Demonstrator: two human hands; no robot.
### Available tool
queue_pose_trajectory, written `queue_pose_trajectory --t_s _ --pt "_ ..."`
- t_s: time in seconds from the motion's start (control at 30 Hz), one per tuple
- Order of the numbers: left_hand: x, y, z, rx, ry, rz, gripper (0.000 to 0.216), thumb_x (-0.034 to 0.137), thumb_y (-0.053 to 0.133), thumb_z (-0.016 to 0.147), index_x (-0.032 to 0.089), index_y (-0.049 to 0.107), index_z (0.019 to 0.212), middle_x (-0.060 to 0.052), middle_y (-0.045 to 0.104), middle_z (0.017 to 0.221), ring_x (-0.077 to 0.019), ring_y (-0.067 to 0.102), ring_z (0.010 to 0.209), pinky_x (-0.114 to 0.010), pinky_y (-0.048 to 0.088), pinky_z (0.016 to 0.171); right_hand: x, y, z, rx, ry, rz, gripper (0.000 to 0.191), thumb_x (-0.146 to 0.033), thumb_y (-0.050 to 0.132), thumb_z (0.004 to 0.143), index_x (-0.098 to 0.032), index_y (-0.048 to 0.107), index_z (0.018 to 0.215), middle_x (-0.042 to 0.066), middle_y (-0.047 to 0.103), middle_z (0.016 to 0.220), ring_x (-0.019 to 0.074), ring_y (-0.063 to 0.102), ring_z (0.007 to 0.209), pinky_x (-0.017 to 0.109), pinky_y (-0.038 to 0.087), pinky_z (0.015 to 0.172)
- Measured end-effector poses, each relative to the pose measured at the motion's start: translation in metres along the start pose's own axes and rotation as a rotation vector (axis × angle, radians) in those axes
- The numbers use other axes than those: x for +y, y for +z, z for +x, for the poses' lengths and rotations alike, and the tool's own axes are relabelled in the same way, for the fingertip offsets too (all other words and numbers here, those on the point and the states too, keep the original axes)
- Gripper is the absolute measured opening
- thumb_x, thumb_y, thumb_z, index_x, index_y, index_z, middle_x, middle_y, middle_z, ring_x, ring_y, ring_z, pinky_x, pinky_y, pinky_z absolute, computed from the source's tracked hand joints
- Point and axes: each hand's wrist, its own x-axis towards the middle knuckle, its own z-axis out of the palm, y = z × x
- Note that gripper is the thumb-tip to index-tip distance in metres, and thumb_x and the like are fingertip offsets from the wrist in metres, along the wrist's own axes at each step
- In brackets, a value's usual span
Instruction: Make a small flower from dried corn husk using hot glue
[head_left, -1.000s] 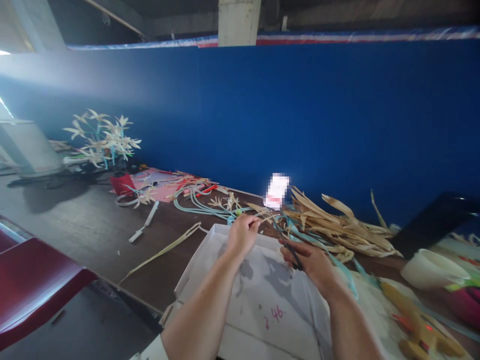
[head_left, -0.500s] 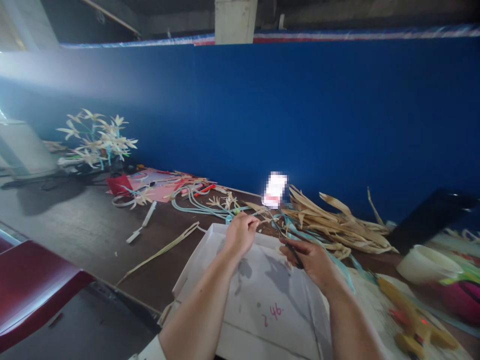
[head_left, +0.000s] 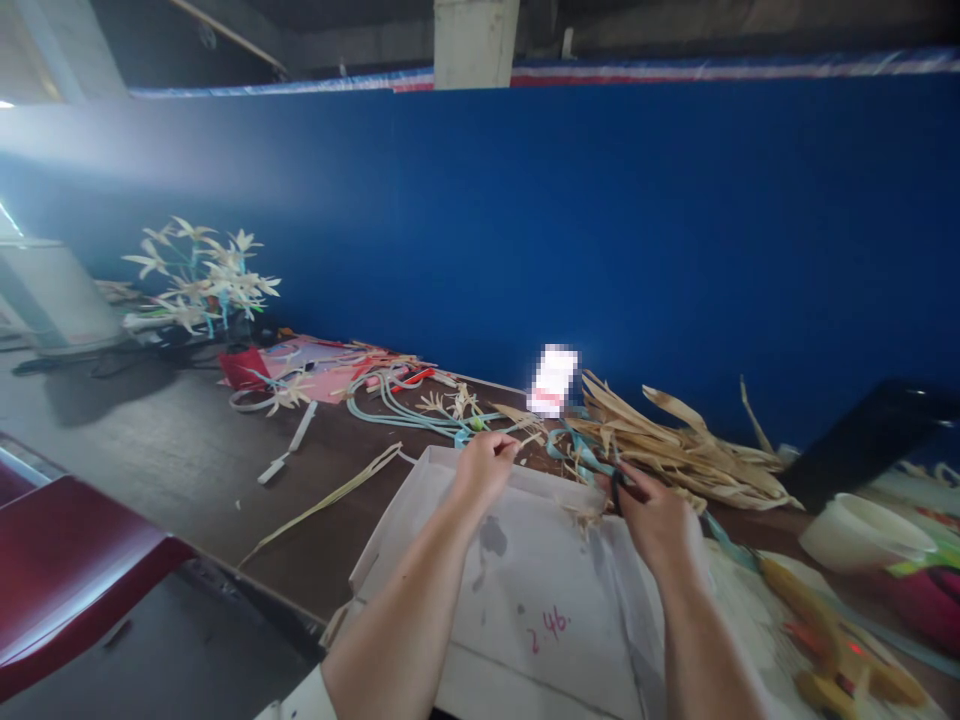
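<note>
Above the far part of a white box lid [head_left: 450,640], my left hand [head_left: 484,470] pinches a thin, pale strip of dried husk [head_left: 529,439], whose end sticks out to the right. To the right of it, slightly blurred, my right hand [head_left: 661,520] is closed around dark-handled scissors [head_left: 617,488]; their blades are hard to make out. Small husk scraps [head_left: 585,517] lie in the lid below, between the two hands. Just beyond my right hand lies a heap of dried corn husks [head_left: 675,450] with blue ribbon [head_left: 585,452] beside it.
A lit phone [head_left: 553,380] leans at the blue partition [head_left: 637,220]. A yellow glue gun [head_left: 840,640] and a white bowl [head_left: 866,535] are at right. Husk flowers [head_left: 214,270], pale blue cords [head_left: 390,408] and a red chair [head_left: 75,580] are at left.
My right hand has moved right with the scissors, away from my left hand, and has turned. The left hand stays nearly in place, still pinching the strip.
</note>
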Motion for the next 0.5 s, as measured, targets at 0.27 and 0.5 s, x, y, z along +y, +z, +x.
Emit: queue_pose_trajectory --t_s 0.27,0.5 --pt "0.007 0.005 -0.005 -0.079 -0.161 -0.292 0.015 0.028 0.063 0.073 0.016 0.071 0.078 -0.001 0.065 0.068 -0.0112 0.054 0.062 -0.022 0.040 0.060 0.021 -0.009 0.015 0.088 0.126 -0.290 0.038 -0.057 0.066 0.057 -0.022 0.063 0.072 0.009 0.065 0.070 0.0264 0.059 0.063 0.032 0.036 0.052" --pt "0.009 0.006 -0.005 -0.155 -0.532 -1.066 0.012 0.009 0.068 0.071 0.012 0.066 0.082 0.000 0.059 0.068 -0.0028 0.051 0.053 -0.014 0.044 0.053 -0.011 -0.010 -0.002 0.064 0.088 0.124 0.032 -0.048 0.069 0.060 -0.018 0.064 0.071 0.005 0.063 0.059 0.0199 0.055 0.054 0.030 0.040 0.052"
